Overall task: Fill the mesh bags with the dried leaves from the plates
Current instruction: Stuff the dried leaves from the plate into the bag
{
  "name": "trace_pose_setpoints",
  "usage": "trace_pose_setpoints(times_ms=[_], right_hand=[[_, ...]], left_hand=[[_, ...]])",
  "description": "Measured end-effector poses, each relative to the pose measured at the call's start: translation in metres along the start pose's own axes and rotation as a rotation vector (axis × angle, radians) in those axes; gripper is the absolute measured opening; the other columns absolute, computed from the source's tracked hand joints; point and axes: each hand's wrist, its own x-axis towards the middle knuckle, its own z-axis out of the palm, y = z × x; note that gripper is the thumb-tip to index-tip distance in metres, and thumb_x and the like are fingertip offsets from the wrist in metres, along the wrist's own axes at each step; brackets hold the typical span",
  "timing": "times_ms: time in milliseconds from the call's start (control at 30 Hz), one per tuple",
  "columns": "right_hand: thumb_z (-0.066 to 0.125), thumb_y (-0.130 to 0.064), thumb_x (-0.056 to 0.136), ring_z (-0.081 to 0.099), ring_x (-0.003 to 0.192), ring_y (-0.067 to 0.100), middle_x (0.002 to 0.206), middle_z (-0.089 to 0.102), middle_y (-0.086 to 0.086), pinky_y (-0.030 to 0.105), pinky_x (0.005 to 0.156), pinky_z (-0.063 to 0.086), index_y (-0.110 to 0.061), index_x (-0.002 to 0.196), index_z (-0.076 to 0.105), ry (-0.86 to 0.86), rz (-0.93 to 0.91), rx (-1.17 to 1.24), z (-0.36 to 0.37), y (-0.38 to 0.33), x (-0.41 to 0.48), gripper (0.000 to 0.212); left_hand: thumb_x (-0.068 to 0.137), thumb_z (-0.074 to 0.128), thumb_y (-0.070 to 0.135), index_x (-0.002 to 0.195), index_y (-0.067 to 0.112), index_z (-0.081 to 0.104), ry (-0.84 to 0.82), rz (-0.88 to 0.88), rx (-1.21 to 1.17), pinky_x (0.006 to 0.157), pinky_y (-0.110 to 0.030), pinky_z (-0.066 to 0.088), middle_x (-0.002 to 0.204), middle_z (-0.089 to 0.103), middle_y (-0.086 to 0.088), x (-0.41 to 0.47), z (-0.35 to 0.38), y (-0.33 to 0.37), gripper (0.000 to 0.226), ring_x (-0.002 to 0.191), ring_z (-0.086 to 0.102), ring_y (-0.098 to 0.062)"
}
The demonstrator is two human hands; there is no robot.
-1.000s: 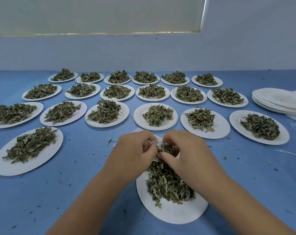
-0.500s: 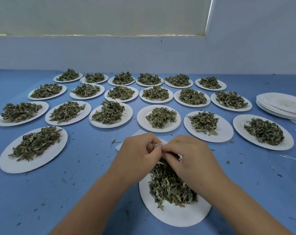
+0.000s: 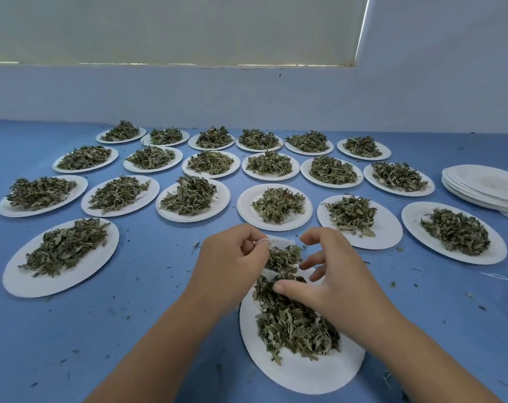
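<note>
The right hand (image 3: 331,283), lately pinched beside the left hand (image 3: 232,266) at the mesh bag (image 3: 284,255), now opens, fingers spread over the dried leaves (image 3: 293,327) on the plate (image 3: 305,373) at the front edge of the desk (image 3: 130,330); left fingers pinch the part-filled bag's mouth, suggesting another scoop follows.

Twenty plates (image 3: 276,226) hold leaves (image 3: 277,205): three rows of six, one at near left, one nearest. One stack (image 3: 485,184) of empty plates, number unclear. One bag (image 3: 280,243).
</note>
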Motion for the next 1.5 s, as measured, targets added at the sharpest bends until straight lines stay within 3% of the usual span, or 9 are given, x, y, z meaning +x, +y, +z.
trace_pose_setpoints(times_ms=[133, 300, 433, 600, 767, 1033, 1133, 1333, 1500], right_hand=[[0.079, -0.031, 0.071, 0.057, 0.075, -0.006, 0.090, 0.057, -0.014, 0.009, 0.062, 0.043, -0.037, 0.090, 0.052, 0.109, -0.037, 0.098, 0.006, 0.000, 0.000, 0.033], [0.076, -0.013, 0.075, 0.059, 0.077, 0.001, 0.082, 0.058, -0.015, 0.013, 0.068, 0.047, -0.032, 0.083, 0.062, 0.195, -0.161, 0.077, 0.006, -0.003, -0.001, 0.024], [0.073, -0.012, 0.076, 0.057, 0.071, 0.003, 0.077, 0.060, -0.016, 0.011, 0.065, 0.044, -0.028, 0.084, 0.067, 0.224, -0.257, 0.008, 0.009, -0.004, 0.000, 0.019], [0.071, -0.009, 0.080, 0.049, 0.069, -0.011, 0.078, 0.062, -0.017, 0.004, 0.069, 0.037, -0.022, 0.087, 0.071, 0.186, -0.353, -0.076, 0.008, -0.010, 0.001, 0.014], [0.066, -0.023, 0.080, 0.053, 0.077, 0.002, 0.082, 0.056, -0.015, 0.008, 0.063, 0.038, -0.026, 0.088, 0.065, 0.259, -0.332, 0.040, -0.009, -0.005, -0.005, 0.009], [0.048, -0.045, 0.088, 0.053, 0.094, 0.009, 0.113, 0.059, -0.021, 0.027, 0.081, 0.044, -0.030, 0.112, 0.065, 0.006, -0.429, -0.267, 0.000, -0.009, -0.002, 0.033], [0.047, -0.043, 0.089, 0.046, 0.084, 0.012, 0.112, 0.056, -0.023, 0.033, 0.075, 0.043, -0.031, 0.108, 0.063, -0.082, -0.478, -0.356, 0.005, -0.013, 0.001, 0.027], [0.051, -0.033, 0.091, 0.056, 0.088, 0.014, 0.111, 0.065, -0.015, 0.032, 0.077, 0.046, -0.023, 0.106, 0.070, 0.037, -0.538, -0.286, -0.006, -0.002, -0.004, 0.026], [0.051, -0.027, 0.089, 0.047, 0.079, 0.014, 0.107, 0.063, -0.019, 0.033, 0.074, 0.043, -0.028, 0.105, 0.068, -0.091, -0.542, -0.387, 0.000, -0.009, 0.005, 0.024]], left_hand=[[0.083, 0.062, 0.017, 0.067, 0.020, 0.064, 0.008, 0.017, 0.001, 0.048, -0.014, 0.034, 0.056, 0.054, -0.010, -0.001, 0.001, 0.000, 0.016, 0.045, 0.037, -0.005], [0.083, 0.063, 0.019, 0.067, 0.023, 0.064, -0.011, 0.063, 0.028, 0.047, -0.014, 0.034, 0.054, 0.054, -0.004, -0.002, 0.003, -0.001, 0.016, 0.044, 0.038, -0.004], [0.082, 0.065, 0.016, 0.070, 0.023, 0.067, -0.044, 0.115, 0.033, 0.048, -0.011, 0.032, 0.054, 0.053, -0.005, -0.004, 0.004, 0.000, 0.014, 0.045, 0.038, -0.002], [0.082, 0.064, 0.013, 0.071, 0.022, 0.068, -0.039, 0.120, 0.017, 0.047, -0.011, 0.032, 0.053, 0.054, -0.008, -0.004, 0.003, 0.002, 0.014, 0.044, 0.038, -0.004], [0.083, 0.064, 0.015, 0.068, 0.020, 0.067, 0.025, 0.032, -0.059, 0.046, -0.012, 0.031, 0.048, 0.048, -0.002, -0.003, 0.001, 0.002, 0.016, 0.042, 0.036, -0.004], [0.084, 0.062, 0.015, 0.070, 0.021, 0.067, 0.003, 0.024, -0.098, 0.045, -0.010, 0.032, 0.049, 0.048, 0.002, -0.005, 0.000, 0.006, 0.016, 0.044, 0.038, -0.002], [0.084, 0.063, 0.015, 0.071, 0.021, 0.068, 0.000, 0.040, -0.085, 0.046, -0.009, 0.033, 0.048, 0.047, 0.010, -0.006, 0.000, 0.007, 0.015, 0.044, 0.040, -0.001], [0.084, 0.062, 0.015, 0.069, 0.019, 0.065, 0.064, 0.062, -0.060, 0.045, -0.021, 0.038, 0.048, 0.046, 0.000, -0.004, -0.007, 0.005, 0.016, 0.044, 0.037, -0.004], [0.084, 0.062, 0.009, 0.074, 0.018, 0.069, -0.041, 0.117, -0.084, 0.045, -0.012, 0.031, 0.049, 0.046, -0.002, -0.008, -0.004, 0.010, 0.015, 0.043, 0.035, -0.003]])
